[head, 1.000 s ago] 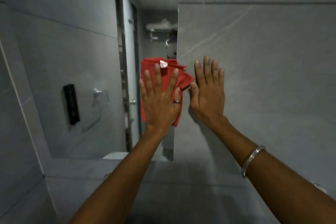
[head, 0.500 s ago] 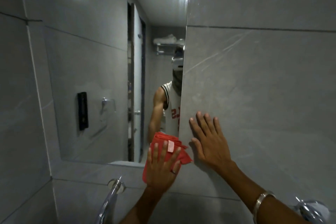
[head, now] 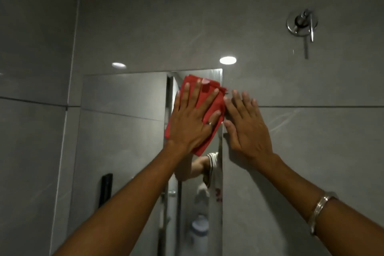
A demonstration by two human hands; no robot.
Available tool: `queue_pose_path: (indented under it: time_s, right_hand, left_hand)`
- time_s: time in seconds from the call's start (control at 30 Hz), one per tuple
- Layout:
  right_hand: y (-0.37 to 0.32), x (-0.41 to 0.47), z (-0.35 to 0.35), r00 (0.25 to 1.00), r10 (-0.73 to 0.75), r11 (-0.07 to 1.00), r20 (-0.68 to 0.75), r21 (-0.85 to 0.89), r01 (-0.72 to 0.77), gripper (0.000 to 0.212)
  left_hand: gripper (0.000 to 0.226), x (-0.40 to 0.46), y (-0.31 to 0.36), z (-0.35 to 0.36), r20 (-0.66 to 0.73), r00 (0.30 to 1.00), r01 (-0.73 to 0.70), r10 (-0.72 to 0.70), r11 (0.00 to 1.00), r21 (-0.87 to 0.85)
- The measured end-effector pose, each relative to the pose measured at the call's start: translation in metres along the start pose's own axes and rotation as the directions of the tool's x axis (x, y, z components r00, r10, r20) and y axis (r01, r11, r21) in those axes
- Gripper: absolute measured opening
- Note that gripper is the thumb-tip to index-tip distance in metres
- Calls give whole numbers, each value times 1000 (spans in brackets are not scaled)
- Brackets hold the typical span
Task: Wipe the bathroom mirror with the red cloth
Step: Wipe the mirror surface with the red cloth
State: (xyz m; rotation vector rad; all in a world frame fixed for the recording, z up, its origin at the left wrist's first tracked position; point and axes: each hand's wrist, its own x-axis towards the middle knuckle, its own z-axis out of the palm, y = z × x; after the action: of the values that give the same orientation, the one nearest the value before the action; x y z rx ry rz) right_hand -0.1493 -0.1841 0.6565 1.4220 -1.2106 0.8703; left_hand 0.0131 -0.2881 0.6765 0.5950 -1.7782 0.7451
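The wall mirror [head: 124,141] fills the lower middle of the head view, its top right corner near the centre. A folded red cloth [head: 216,104] lies flat against that top right corner. My left hand [head: 192,120] presses the cloth onto the glass with its fingers spread. My right hand [head: 246,127] rests flat on the grey tile just right of the mirror's edge, fingers apart and holding nothing. A metal bangle is on my right wrist.
Grey tiled wall [head: 291,162] surrounds the mirror. A chrome fitting [head: 302,24] sticks out of the wall at the upper right. The mirror reflects a dark wall unit [head: 106,189], a door frame and my own arm.
My left hand has slid the cloth up from the mirror's bottom edge to its top right corner. My right hand moved up the tile alongside. The view has tilted upward.
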Motion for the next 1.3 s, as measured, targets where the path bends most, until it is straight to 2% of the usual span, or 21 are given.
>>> queue_pose_path:
  time_s: [0.1,0.2,0.4,0.53,0.63,0.8,0.9,0.97,1.03,1.13,1.2,1.23,1.3]
  right_hand:
    - [-2,23,3,985,127,990,-118,72,-119,61]
    - [-2,28,7,970,161,984,-180,100,-145,61]
    - [-15,41,9,994,40,999,-103,7,-39,65]
    - [-47,68,15,998,23,999,-65,33,-21,68]
    - [-65,84,22,998,32,998,-52,49,-29,69]
    - [-95,97,41,1000,-3,999,-26,49,4,71]
    - [-112,103,53,999,-49,998,3,39,49,73]
    - [-119,105,58,997,-71,996,-3,55,72,72]
    - [-124,106,62,997,-73,995,-9,63,73,72]
    - [-129,104,65,998,-70,996,0,60,70,70]
    - [-133,96,67,997,-77,996,14,53,76,69]
    - [-135,92,68,996,-85,995,20,47,84,69]
    - [-144,77,74,993,-117,993,29,39,116,69]
  left_hand:
    - [79,45,-9,-8,-9,1000,-4,4,1000,18]
    - [76,59,-16,-7,-26,999,-47,48,999,22]
    - [73,55,-30,-6,-60,996,-61,62,998,25]
    - [73,47,-55,-9,-66,997,-44,46,999,19]
    - [72,38,-88,-16,-71,997,26,-25,1000,14]
    - [72,14,-160,-31,-63,967,248,-246,969,21]
    - [68,2,-211,-42,-93,927,363,-363,932,-17]
    - [67,-7,-240,-47,-124,877,460,-464,886,-63]
    - [66,-11,-263,-50,-150,792,579,-592,805,-126]
    - [76,-10,-270,-52,-123,627,724,-770,633,-275]
    - [78,-14,-256,-46,-122,587,765,-800,598,-239]
    - [80,-19,-246,-41,-134,612,752,-779,626,-206]
    - [82,-47,-227,-29,-120,751,636,-649,760,-134]
